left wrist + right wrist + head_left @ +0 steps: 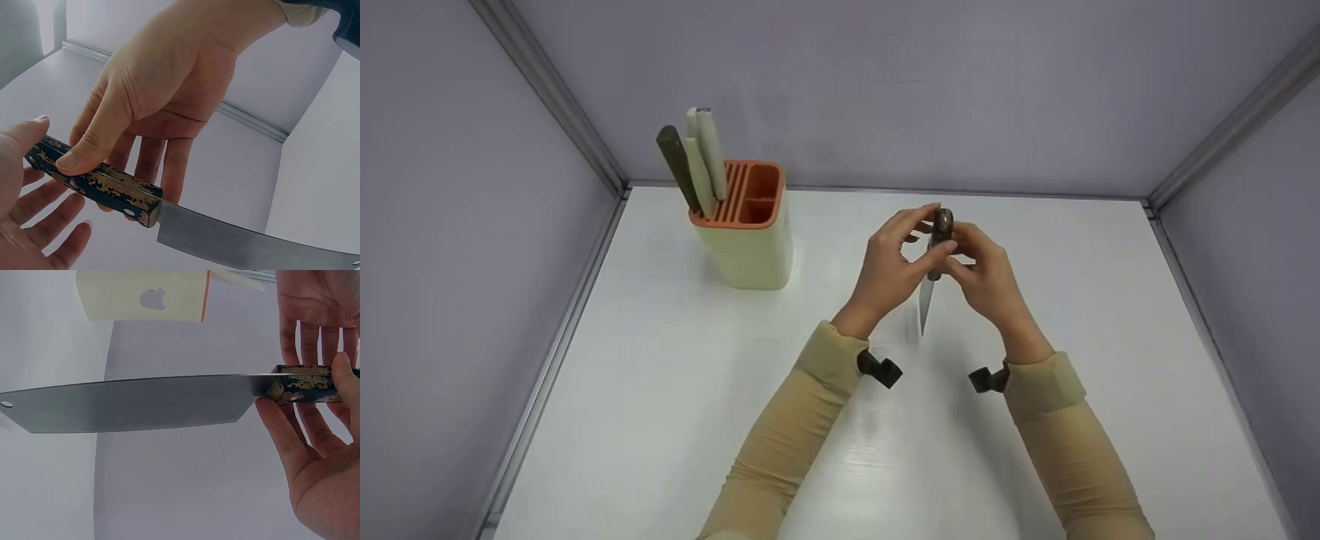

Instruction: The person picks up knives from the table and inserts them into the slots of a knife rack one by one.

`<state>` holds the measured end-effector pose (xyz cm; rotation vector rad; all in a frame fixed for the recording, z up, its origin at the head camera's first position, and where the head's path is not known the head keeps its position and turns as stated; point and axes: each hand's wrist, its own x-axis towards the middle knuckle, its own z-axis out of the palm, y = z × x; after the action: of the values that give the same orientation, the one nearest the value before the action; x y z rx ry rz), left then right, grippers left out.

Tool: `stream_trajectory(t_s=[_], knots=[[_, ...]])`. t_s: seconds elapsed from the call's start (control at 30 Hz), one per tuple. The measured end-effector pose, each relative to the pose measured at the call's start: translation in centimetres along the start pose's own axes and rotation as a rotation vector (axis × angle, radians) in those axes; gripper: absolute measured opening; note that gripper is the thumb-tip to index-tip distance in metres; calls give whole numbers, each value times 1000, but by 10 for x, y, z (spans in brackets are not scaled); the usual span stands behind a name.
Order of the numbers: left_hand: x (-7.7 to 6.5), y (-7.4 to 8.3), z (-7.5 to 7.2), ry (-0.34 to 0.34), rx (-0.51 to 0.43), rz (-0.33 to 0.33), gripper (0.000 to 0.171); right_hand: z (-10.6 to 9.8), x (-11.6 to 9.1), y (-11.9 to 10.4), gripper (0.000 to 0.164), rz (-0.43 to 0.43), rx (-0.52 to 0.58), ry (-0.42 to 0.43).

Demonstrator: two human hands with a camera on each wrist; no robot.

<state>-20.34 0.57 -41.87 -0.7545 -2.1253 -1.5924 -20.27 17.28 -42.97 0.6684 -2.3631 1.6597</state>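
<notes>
Between the two hands hangs a kitchen knife (140, 405) with a broad grey blade, a small hole near its tip, and a dark, gold-flecked handle (107, 185). In the head view, the knife is above the white table, its blade pointing down toward the person. My left hand (889, 266) grips the handle, its thumb across one side and its fingers behind. My right hand (990, 281) holds the same handle from the other side, thumb against it; some of its fingers are hidden behind the handle.
A cream knife block (746, 259) with an orange slotted top stands at the back left of the white table (675, 390). It holds several knives, one with a dark handle (679, 169) and others pale. Grey walls (885, 97) enclose the table at the back and sides.
</notes>
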Motion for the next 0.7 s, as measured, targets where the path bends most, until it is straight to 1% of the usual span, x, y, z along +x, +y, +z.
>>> stream_trajectory(t_s=[0.17, 0.27, 0.37, 0.47, 0.7], knots=[[-1, -1, 0, 18, 17, -27, 46, 5, -1, -23, 35, -9, -35, 0], [-2, -2, 0, 27, 26, -26, 42, 6, -2, -34, 35, -7, -47, -4], [-2, -4, 1, 36, 17, -28, 38, 8, -2, -36, 35, 0, -28, 2], [-2, -4, 1, 43, -3, -37, 38, 10, -2, -35, 35, -6, 13, 13], [-1, -6, 0, 59, -33, -64, 36, 18, -2, -24, 38, -5, 106, 44]])
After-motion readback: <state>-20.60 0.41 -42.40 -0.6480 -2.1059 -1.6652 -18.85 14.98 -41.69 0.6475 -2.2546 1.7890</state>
